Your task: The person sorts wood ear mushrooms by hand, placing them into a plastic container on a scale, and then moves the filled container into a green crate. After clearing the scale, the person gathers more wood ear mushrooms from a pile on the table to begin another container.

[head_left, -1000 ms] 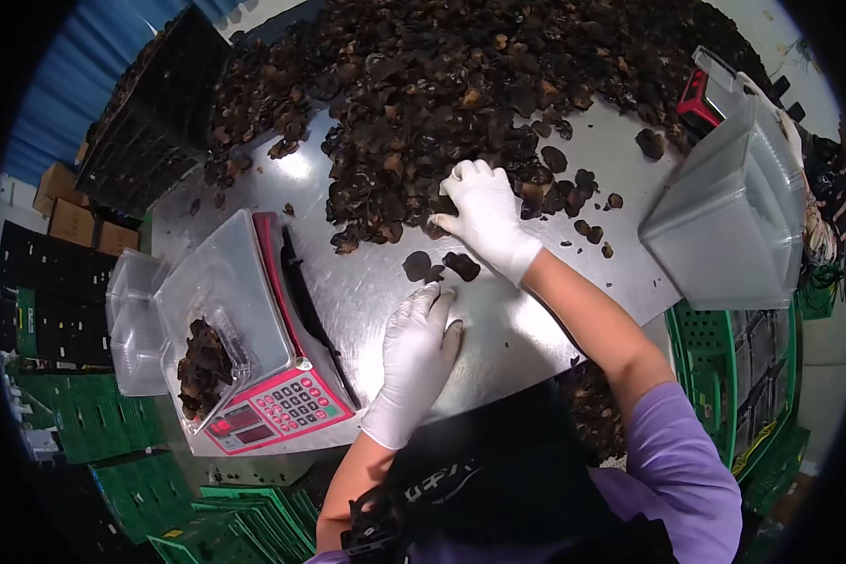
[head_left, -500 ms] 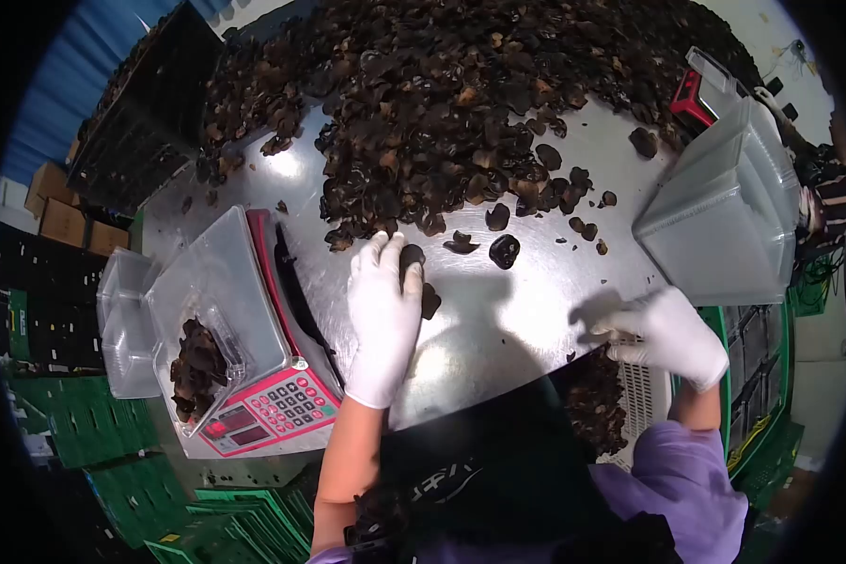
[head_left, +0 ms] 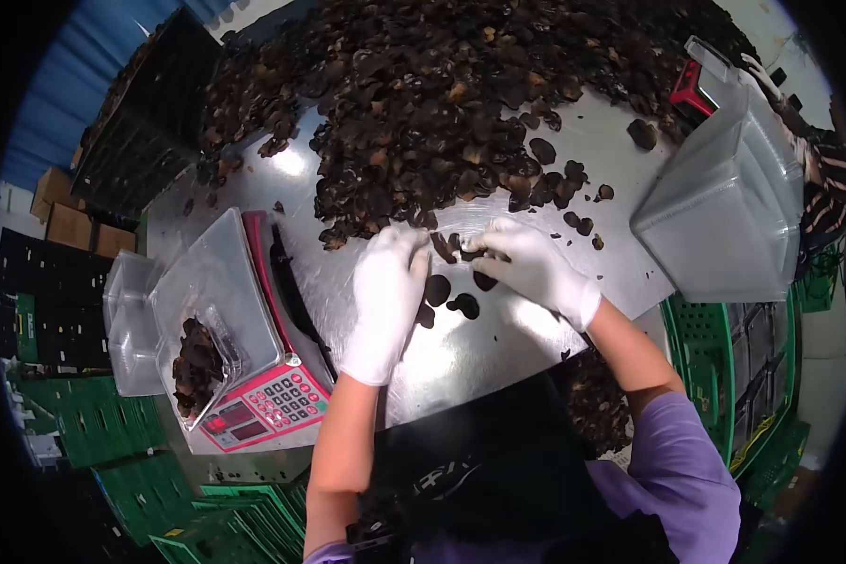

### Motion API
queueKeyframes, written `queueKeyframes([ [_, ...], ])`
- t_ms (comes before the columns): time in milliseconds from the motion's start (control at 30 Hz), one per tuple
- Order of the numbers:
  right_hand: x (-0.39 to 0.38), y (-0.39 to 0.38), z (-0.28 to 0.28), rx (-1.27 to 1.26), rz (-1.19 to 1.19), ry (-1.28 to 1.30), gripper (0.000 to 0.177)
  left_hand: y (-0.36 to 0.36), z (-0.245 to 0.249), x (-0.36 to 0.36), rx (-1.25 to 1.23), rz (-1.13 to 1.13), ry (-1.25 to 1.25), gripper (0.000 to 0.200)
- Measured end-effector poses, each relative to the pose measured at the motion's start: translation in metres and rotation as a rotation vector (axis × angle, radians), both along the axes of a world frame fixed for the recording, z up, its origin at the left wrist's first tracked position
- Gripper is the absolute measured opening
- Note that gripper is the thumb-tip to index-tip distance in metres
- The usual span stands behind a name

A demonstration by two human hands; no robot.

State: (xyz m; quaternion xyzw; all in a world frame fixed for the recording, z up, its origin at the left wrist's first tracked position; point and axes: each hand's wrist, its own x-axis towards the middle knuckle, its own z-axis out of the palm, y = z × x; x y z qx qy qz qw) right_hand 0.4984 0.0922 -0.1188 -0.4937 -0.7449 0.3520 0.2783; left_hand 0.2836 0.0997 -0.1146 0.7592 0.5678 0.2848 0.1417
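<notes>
My left hand [head_left: 390, 291], in a white glove, rests at the near edge of a big heap of dark wood ear mushrooms [head_left: 414, 141]. Its fingers are bent forward with the thumb apart, and I see nothing held in it. Opposite, my gloved right hand [head_left: 531, 266] pinches a dark wood ear mushroom [head_left: 475, 254] between thumb and fingers. A narrow brownish piece [head_left: 443, 247] lies between the two hands. Closer to me on the metal table are a few loose pieces, among them a rounded one [head_left: 437, 289] and a lobed one [head_left: 463, 305].
A pink-framed scale [head_left: 287, 395] at left carries a clear plastic box [head_left: 240, 367] with mushrooms inside. Stacked clear boxes [head_left: 724, 207] stand at right, near a red device [head_left: 689, 91] and another person's striped sleeve [head_left: 832, 179]. Mushrooms fill a container [head_left: 597, 399] below the table edge.
My right hand has come from the container at the lower right to the heap's near edge, beside my left hand. The loose pieces there have shifted toward me. My left fingers have bent inward.
</notes>
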Motion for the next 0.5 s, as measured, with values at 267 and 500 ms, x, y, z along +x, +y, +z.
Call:
queueKeyframes([
  [267, 0.005, 0.023, -0.001, 0.180, -0.267, -0.032, 0.016, 0.043, -0.033, 0.017, 0.060, 0.158, 0.389, 0.023],
  [500, -0.029, 0.082, -0.024, 0.516, -0.153, -0.335, 0.012, 0.017, -0.019, -0.008, -0.091, 0.001, 0.406, 0.011],
])
